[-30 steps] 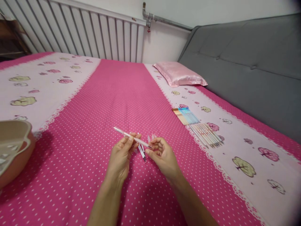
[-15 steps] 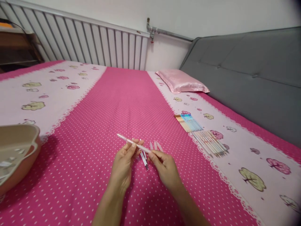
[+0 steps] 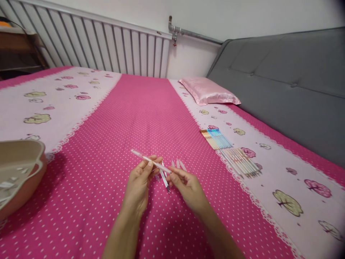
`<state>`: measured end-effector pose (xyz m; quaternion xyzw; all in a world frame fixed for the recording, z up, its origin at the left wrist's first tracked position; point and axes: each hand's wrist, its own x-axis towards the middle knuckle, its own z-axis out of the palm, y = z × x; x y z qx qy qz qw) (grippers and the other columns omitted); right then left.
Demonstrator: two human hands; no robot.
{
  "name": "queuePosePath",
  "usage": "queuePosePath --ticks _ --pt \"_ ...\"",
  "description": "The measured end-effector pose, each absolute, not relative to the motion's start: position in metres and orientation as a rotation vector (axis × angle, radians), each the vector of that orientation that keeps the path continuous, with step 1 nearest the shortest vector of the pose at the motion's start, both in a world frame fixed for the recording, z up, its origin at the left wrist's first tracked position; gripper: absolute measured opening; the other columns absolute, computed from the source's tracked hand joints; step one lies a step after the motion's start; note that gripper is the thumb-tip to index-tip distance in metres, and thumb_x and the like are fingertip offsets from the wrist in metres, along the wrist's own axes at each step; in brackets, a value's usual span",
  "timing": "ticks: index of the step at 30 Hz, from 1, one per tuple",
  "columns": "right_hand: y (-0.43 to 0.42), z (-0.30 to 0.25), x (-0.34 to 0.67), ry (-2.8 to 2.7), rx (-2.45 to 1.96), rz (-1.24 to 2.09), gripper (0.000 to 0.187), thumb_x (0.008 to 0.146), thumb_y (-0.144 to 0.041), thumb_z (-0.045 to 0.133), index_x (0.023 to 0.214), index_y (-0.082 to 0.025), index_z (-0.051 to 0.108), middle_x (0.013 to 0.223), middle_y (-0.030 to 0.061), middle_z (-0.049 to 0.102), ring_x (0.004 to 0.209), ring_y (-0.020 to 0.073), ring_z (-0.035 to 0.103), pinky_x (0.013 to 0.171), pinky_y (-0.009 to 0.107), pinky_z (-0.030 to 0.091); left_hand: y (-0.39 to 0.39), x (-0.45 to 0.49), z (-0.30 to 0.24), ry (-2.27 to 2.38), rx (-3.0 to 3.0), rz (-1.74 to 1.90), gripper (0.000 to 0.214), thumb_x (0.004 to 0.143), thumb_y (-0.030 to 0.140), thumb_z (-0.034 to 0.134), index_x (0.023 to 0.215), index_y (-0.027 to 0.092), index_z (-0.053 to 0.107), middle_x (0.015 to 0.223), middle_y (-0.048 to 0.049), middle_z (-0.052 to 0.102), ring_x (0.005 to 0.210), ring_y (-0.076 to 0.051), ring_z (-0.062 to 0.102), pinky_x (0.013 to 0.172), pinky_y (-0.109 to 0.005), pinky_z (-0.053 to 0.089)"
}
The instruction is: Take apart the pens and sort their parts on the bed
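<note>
A slim, pale pink pen is held slantwise above the bed by both hands. My left hand pinches it around the middle, its clear end pointing up and left. At the lower right end, the fingertips of my right hand are closed on it. Beneath and between the hands lie several white pen pieces with dark tips, partly hidden by the fingers. Just beyond my right hand are a few pale pink pen parts.
Rows of blue and orange pens and pale pens lie to the right on the polka-dot bedspread. A beige basin with white scraps stands at left. Farther back are a pink pillow, grey headboard and radiator.
Both hands keep hold of the pen, which has shifted slightly left and up in view. The pens and pieces on the bed stay in place.
</note>
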<state>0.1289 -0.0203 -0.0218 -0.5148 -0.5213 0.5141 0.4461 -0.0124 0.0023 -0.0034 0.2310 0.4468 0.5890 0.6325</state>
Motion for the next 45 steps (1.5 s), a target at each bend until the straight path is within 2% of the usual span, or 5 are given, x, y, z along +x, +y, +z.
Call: queuePosePath --ticks 6,23,33,39,45 --pt "-0.019 -0.025 0.129 -1.137 -1.152 1.481 0.044 0.083 -0.053 0.053 0.084 -0.014 0.073 0.065 0.0063 0.065 0.053 0.0121 0.055 0.054 0.025 0.043 0.0 -0.013 -0.003 0.995 0.639 1.321 0.023 0.074 0.027 0.069 0.093 0.013 0.067 0.102 -0.0114 0.069 0.086 -0.017 0.063 0.081 -0.029 0.047" --pt "-0.021 -0.003 0.164 -1.623 -1.667 0.843 0.035 0.085 -0.044 0.049 0.101 -0.023 0.073 0.066 0.0033 0.068 0.047 0.0164 0.047 0.045 0.025 0.028 0.01 -0.031 -0.023 1.319 0.342 1.593 0.007 0.084 0.019 0.056 0.087 0.016 0.061 0.084 -0.0031 0.066 0.075 -0.013 0.063 0.07 -0.027 0.051" --pt "-0.022 -0.017 0.148 -1.816 -1.722 0.148 0.029 0.088 -0.032 0.05 0.102 -0.022 0.073 0.079 0.01 0.072 0.06 0.0197 0.061 0.055 0.029 0.041 0.004 -0.03 -0.028 2.031 1.244 0.982 0.036 0.076 0.035 0.059 0.046 0.02 0.047 0.047 -0.0016 0.047 0.046 -0.015 0.041 0.052 -0.028 0.026" --pt "-0.041 0.011 0.153 -2.01 -1.823 0.14 0.027 0.09 -0.025 0.047 0.101 -0.023 0.072 0.083 0.0064 0.073 0.064 0.0172 0.064 0.054 0.025 0.046 0.004 -0.028 -0.03 2.186 1.588 0.379 0.04 0.086 0.04 0.036 0.068 0.015 0.061 0.073 -0.0127 0.062 0.064 -0.025 0.056 0.056 -0.032 0.033" --pt "-0.055 0.026 0.161 -2.008 -1.718 -0.029 0.026 0.089 -0.024 0.049 0.103 -0.021 0.071 0.083 0.0059 0.074 0.062 0.0165 0.065 0.053 0.024 0.049 0.005 -0.026 -0.029 2.191 1.624 0.308 0.047 0.086 0.05 0.032 0.075 0.014 0.06 0.089 -0.0153 0.064 0.074 -0.026 0.06 0.059 -0.032 0.037"
